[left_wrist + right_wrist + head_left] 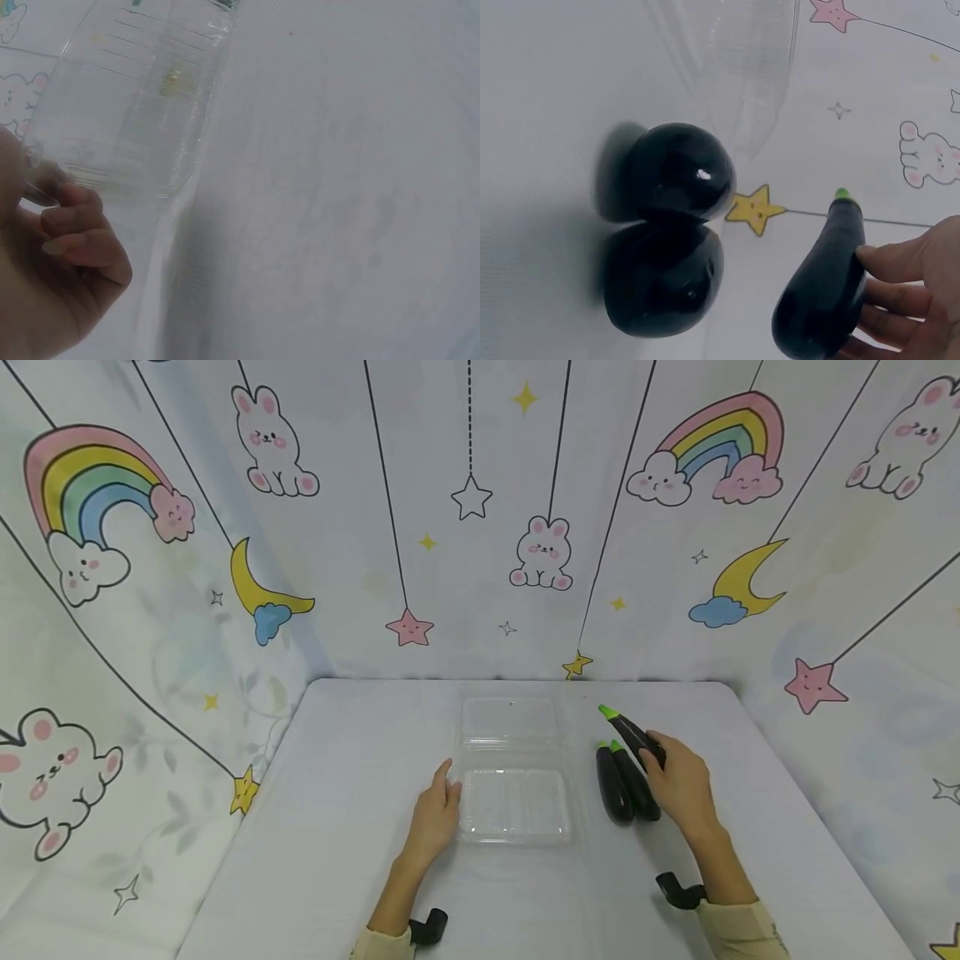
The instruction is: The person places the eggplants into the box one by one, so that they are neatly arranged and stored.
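Observation:
My right hand (681, 781) grips a dark eggplant with a green tip (628, 731) between thumb and fingers. In the right wrist view this eggplant (821, 289) is raised, its green end pointing up and away. Two more eggplants lie side by side on the table below it, a left one (612, 785) and a right one (634, 787); their rounded ends face the right wrist camera. My left hand (435, 814) is at the left edge of a clear plastic box (517, 842) with its lid (510, 697) folded back. In the left wrist view, thumb and curled fingers pinch the box's edge.
The white table (337, 743) carries the box in its middle and the eggplants to the right of it. Behind and at the sides hangs a cloth (495, 435) printed with rabbits, stars and rainbows. A black wrist mount (429, 927) sits at the left sleeve.

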The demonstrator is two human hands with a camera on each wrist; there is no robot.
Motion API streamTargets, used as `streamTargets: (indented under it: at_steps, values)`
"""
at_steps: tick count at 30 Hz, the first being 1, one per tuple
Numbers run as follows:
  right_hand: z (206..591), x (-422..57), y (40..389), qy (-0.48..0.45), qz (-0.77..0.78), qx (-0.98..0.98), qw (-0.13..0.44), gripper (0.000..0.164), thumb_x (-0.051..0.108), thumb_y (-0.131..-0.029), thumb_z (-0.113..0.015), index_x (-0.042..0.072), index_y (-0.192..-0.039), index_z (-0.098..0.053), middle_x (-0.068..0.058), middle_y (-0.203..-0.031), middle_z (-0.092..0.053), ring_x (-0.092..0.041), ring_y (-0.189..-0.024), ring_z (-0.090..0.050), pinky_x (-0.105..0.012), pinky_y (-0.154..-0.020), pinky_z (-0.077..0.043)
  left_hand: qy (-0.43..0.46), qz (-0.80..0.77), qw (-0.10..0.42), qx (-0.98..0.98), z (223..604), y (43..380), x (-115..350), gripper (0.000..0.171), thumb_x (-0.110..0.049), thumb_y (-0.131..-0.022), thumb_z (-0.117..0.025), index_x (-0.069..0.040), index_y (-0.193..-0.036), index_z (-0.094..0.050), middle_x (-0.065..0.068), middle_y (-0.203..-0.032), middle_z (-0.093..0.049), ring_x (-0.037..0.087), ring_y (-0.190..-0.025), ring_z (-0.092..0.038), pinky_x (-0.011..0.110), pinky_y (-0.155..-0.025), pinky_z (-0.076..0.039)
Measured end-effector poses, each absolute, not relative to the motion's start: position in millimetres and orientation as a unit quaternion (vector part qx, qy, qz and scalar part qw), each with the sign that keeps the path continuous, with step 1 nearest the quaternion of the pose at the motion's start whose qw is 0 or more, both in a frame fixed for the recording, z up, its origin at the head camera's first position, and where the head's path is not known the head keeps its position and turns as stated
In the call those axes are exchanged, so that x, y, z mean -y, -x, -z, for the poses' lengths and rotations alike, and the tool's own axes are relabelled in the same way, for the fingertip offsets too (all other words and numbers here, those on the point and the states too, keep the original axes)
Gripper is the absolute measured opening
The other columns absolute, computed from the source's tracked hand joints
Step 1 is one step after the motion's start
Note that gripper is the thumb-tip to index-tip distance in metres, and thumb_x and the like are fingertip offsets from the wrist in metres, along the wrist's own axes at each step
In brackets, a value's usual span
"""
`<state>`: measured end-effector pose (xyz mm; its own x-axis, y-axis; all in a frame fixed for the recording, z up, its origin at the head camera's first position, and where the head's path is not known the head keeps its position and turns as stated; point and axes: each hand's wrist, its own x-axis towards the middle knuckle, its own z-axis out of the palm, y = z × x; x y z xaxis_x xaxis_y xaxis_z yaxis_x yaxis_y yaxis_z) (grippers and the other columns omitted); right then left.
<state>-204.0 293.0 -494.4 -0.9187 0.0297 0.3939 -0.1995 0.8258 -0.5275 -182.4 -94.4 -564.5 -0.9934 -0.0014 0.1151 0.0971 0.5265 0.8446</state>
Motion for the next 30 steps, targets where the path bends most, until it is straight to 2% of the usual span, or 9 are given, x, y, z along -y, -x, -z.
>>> streamTargets:
  at_steps: [4, 9, 13, 19, 30]
  values:
    - [493.2, -289.0, 204.5, -0.056, -0.293, 0.935, 0.192, 0.042, 0.012, -0.104, -0.064, -0.009, -0.14, -0.058, -0.034, -0.131, -0.062, -0.051, -0.112, -0.064, -0.062, -0.083, -0.053, 0.022, 0.482, 0.046, 0.875, 564.5, 182.2, 93.5, 0.051, -0.017, -0.11, -0.049, 0.003, -0.156, -0.04, -0.001, -0.073, -0.047, 0.011, -0.058, -0.04, 0.028, -0.055, -0.039]
    - [493.8, -285.1, 205.2, -0.067, -0.294, 0.937, 0.177, 0.042, 0.011, -0.104, -0.064, -0.009, -0.141, -0.057, -0.033, -0.134, -0.061, -0.052, -0.119, -0.061, -0.065, -0.091, -0.05, 0.02, 0.479, 0.042, 0.876, 564.2, 182.2, 93.4, 0.05, -0.016, -0.11, -0.049, 0.003, -0.156, -0.04, 0.0, -0.073, -0.046, 0.012, -0.059, -0.04, 0.03, -0.058, -0.041]
    - [494.3, -281.6, 206.5, -0.079, -0.294, 0.936, 0.178, 0.042, 0.012, -0.103, -0.065, -0.007, -0.14, -0.058, -0.032, -0.134, -0.062, -0.052, -0.12, -0.06, -0.066, -0.094, -0.048, 0.02, 0.48, 0.043, 0.876, 563.7, 182.1, 93.4, 0.05, -0.016, -0.11, -0.05, 0.002, -0.155, -0.04, -0.001, -0.073, -0.046, 0.011, -0.059, -0.039, 0.028, -0.055, -0.039]
    - [497.1, -276.3, 210.4, -0.11, -0.286, 0.931, 0.196, 0.041, 0.01, -0.101, -0.069, -0.003, -0.139, -0.061, -0.026, -0.133, -0.064, -0.048, -0.12, -0.061, -0.064, -0.096, -0.048, 0.022, 0.481, 0.045, 0.875, 564.4, 181.8, 93.8, 0.05, -0.015, -0.109, -0.051, 0.004, -0.155, -0.04, 0.0, -0.073, -0.047, 0.01, -0.058, -0.04, 0.026, -0.052, -0.037]
    - [501.1, -264.4, 213.4, -0.141, -0.279, 0.927, 0.209, 0.041, 0.007, -0.098, -0.073, 0.0, -0.137, -0.063, -0.023, -0.13, -0.067, -0.045, -0.118, -0.063, -0.062, -0.095, -0.049, 0.022, 0.486, 0.041, 0.873, 563.3, 182.2, 94.3, 0.05, -0.015, -0.11, -0.05, 0.003, -0.155, -0.04, 0.001, -0.075, -0.048, 0.012, -0.061, -0.043, 0.028, -0.056, -0.039]
